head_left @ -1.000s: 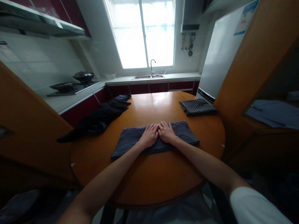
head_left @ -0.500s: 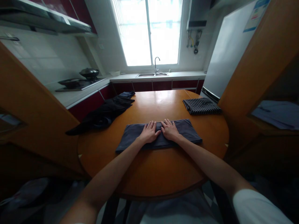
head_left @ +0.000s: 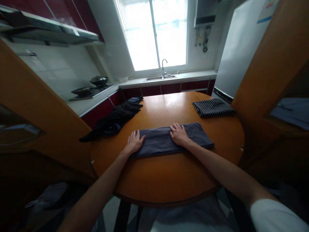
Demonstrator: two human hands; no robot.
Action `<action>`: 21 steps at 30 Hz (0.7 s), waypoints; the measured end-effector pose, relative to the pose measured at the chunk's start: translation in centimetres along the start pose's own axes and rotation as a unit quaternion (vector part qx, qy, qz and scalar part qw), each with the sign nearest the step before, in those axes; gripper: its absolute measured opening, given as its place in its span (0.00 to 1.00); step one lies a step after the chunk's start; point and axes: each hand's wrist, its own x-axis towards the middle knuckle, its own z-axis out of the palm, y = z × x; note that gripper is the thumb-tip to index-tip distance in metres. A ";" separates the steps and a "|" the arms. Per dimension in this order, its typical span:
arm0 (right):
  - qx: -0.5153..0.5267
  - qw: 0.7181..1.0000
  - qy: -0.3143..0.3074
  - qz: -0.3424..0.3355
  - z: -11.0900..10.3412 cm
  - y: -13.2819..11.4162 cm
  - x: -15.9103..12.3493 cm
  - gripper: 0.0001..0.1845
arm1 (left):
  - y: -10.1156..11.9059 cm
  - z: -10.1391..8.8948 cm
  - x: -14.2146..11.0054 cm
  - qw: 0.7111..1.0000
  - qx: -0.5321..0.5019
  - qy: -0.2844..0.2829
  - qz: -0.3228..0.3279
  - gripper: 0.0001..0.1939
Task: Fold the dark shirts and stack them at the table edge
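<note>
Left hand (head_left: 134,142) and right hand (head_left: 179,135) lie flat, fingers slightly apart; grey cloth (head_left: 156,140) beneath them best pressed evenly, without dragging.

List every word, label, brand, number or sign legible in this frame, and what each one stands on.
No text is readable.
Sticker on the fridge: print too small and blurred to read.
Range hood: faint marks on the front edge, unreadable.
Folded gray cloth: no lettering visible.

Bare tabletop (head_left: 166,109) lies open between the dark clothes (head_left: 118,116) and striped cloth (head_left: 213,108).
</note>
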 end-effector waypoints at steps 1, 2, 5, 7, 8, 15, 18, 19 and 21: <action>-0.001 1.000 0.002 0.003 0.0 0.0 -0.1 0.30 | -0.5 -0.3 -0.1 0.999 -0.046 0.005 -0.009 0.39; -0.002 1.000 0.005 0.006 0.1 -0.1 -0.1 0.30 | -0.9 -0.6 -0.2 0.995 -0.103 0.007 -0.016 0.38; -0.008 1.000 0.026 0.005 0.2 -0.5 -0.6 0.30 | -2.0 -2.0 -0.3 0.967 -0.254 0.002 -0.034 0.34; -0.010 0.999 0.047 -0.019 0.2 -1.1 -1.0 0.30 | -2.8 -3.1 -0.5 0.957 -0.286 -0.002 -0.051 0.32; -0.009 0.998 0.056 -0.036 0.2 -1.5 -1.2 0.30 | -3.2 -3.7 -0.6 0.953 -0.296 -0.011 -0.057 0.31; 0.020 0.993 0.028 -0.116 0.9 -3.6 -1.8 0.29 | -4.3 -7.8 -1.8 0.805 -0.539 -0.193 -0.156 0.33; 0.037 0.994 -0.007 -0.101 1.1 -3.7 -1.8 0.29 | -4.0 -8.1 -2.1 0.799 -0.542 -0.222 -0.139 0.38; 0.040 0.994 -0.012 -0.099 1.1 -3.6 -1.7 0.30 | -3.9 -8.0 -2.1 0.807 -0.532 -0.221 -0.131 0.38; 0.041 0.994 -0.014 -0.099 1.0 -3.6 -1.7 0.30 | -3.9 -7.6 -2.1 0.831 -0.501 -0.210 -0.123 0.38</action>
